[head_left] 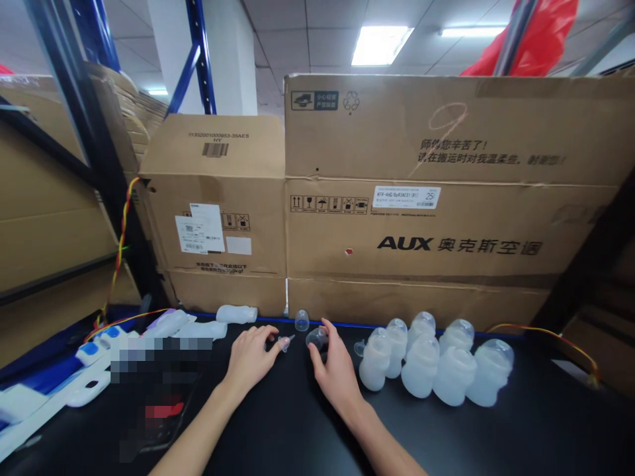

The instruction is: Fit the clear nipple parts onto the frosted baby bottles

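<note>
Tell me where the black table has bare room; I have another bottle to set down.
Bare table lies between the forearms, below the left hand and right hand, and right of the capped bottles toward the red-yellow wire. Crowded: the bottle cluster, the white parts at left, and the small clear cap and nipple near the fingertips.

Two hands rest near the middle of a tabletop (297,423). The left hand (251,357) touches a small nipple (284,342); the right hand (335,363), just beside it, holds a cap (316,338). Another cap (301,320) sits behind them. A cluster of bottles (436,360) stands to the right. One bottle (237,314) lies at the left rear. Cardboard boxes (421,198) stand behind everything.
</note>
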Tool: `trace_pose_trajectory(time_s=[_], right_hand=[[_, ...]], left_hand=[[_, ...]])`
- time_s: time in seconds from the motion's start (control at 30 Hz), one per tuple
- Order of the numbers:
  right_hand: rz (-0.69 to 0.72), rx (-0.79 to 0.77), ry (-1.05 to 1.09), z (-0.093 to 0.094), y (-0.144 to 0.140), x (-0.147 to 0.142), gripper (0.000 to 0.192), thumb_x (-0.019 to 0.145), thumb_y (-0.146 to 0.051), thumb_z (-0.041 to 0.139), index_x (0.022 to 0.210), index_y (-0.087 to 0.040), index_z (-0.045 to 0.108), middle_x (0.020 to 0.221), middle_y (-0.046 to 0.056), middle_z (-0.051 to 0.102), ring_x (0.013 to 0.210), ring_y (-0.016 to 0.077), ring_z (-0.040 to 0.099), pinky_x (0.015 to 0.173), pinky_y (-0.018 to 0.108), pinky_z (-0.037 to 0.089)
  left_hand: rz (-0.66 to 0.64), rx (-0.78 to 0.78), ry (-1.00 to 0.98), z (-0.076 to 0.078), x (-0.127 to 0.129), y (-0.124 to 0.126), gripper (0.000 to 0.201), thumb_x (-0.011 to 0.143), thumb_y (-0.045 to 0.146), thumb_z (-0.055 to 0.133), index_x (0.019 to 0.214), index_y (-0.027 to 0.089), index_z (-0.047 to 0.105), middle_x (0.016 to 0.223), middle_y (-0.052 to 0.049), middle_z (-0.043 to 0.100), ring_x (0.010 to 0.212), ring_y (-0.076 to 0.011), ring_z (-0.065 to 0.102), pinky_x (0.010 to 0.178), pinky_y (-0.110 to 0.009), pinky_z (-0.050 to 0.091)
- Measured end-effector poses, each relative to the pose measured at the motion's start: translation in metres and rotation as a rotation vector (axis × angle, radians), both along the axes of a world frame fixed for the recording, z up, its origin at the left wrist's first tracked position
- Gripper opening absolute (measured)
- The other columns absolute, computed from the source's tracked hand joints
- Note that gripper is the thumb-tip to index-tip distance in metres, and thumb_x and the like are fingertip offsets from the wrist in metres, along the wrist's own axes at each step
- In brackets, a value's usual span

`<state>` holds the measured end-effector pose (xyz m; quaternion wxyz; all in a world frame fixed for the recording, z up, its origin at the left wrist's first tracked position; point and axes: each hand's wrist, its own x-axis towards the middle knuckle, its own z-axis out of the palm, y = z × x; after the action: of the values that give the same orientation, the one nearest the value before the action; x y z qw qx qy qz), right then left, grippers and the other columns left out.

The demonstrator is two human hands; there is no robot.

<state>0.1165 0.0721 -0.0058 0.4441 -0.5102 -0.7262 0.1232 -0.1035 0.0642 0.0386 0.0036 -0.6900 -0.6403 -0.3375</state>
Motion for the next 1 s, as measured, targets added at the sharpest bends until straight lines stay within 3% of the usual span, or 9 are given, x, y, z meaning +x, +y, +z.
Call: trace_pose_trajectory(time_s=[0.17, 0.5, 0.6, 0.67, 0.8, 0.87, 1.0], right_hand=[[0.028, 0.01, 0.031, -0.003, 0.001, 0.001, 0.062, 0.096, -0.022, 0.049, 0.156, -0.014, 0.034, 0.151, 0.015, 0.054, 0.136, 0.0234, 0.058, 0.114, 0.038, 0.05], [-0.047, -0.008, -0.007, 0.014, -0.008, 0.0, 0.062, 0.079, -0.013, 0.057, 0.141, -0.012, 0.056, 0.134, 0.02, 0.06, 0.12, 0.0365, 0.059, 0.107, 0.054, 0.046], [-0.091, -0.055, 0.088, 0.014, -0.015, -0.001, 0.066, 0.072, -0.01, 0.058, 0.138, -0.01, 0.06, 0.128, 0.022, 0.06, 0.113, 0.0402, 0.06, 0.103, 0.058, 0.045], [-0.08, -0.084, 0.206, 0.013, -0.019, -0.002, 0.065, 0.071, -0.01, 0.058, 0.136, -0.012, 0.062, 0.128, 0.021, 0.06, 0.111, 0.0381, 0.061, 0.101, 0.054, 0.046], [0.011, -0.101, 0.431, 0.011, -0.019, -0.004, 0.045, 0.085, -0.023, 0.056, 0.129, -0.017, 0.065, 0.126, 0.014, 0.062, 0.088, 0.0231, 0.066, 0.085, 0.039, 0.055], [0.02, -0.118, 0.55, 0.012, -0.015, -0.004, 0.04, 0.093, -0.037, 0.055, 0.125, -0.016, 0.066, 0.123, 0.014, 0.064, 0.082, 0.0199, 0.066, 0.077, 0.034, 0.055], [0.016, -0.221, 0.784, 0.013, -0.004, 0.001, 0.06, 0.097, -0.065, 0.051, 0.126, -0.015, 0.066, 0.095, 0.008, 0.071, 0.077, 0.0193, 0.067, 0.07, 0.03, 0.054]], left_hand=[[-0.118, -0.009, 0.06, -0.004, 0.011, -0.002, 0.029, 0.091, 0.054, 0.067, 0.097, 0.028, 0.078, 0.09, -0.002, 0.081, 0.09, -0.0268, 0.071, 0.083, -0.038, 0.048], [-0.224, -0.007, 0.064, -0.004, 0.011, -0.002, 0.028, 0.09, 0.055, 0.07, 0.1, 0.03, 0.078, 0.096, -0.002, 0.08, 0.093, -0.0265, 0.07, 0.085, -0.039, 0.049], [-0.245, -0.01, 0.053, -0.003, 0.011, -0.003, 0.029, 0.088, 0.056, 0.072, 0.099, 0.03, 0.078, 0.096, -0.002, 0.079, 0.093, -0.0265, 0.07, 0.086, -0.039, 0.049], [-0.249, -0.008, 0.046, -0.002, 0.011, -0.003, 0.029, 0.087, 0.056, 0.074, 0.098, 0.03, 0.078, 0.096, -0.002, 0.079, 0.093, -0.0265, 0.07, 0.085, -0.039, 0.049], [-0.256, -0.003, 0.031, -0.002, 0.012, -0.003, 0.027, 0.086, 0.054, 0.075, 0.098, 0.03, 0.078, 0.095, -0.002, 0.079, 0.091, -0.0262, 0.069, 0.083, -0.039, 0.05], [-0.261, -0.002, 0.022, -0.001, 0.013, -0.004, 0.027, 0.087, 0.055, 0.074, 0.097, 0.03, 0.078, 0.095, -0.003, 0.08, 0.09, -0.0262, 0.069, 0.084, -0.04, 0.05], [-0.296, -0.007, 0.005, -0.001, 0.018, -0.006, 0.026, 0.084, 0.053, 0.078, 0.096, 0.031, 0.078, 0.093, -0.001, 0.08, 0.091, -0.026, 0.071, 0.101, -0.05, 0.047]])
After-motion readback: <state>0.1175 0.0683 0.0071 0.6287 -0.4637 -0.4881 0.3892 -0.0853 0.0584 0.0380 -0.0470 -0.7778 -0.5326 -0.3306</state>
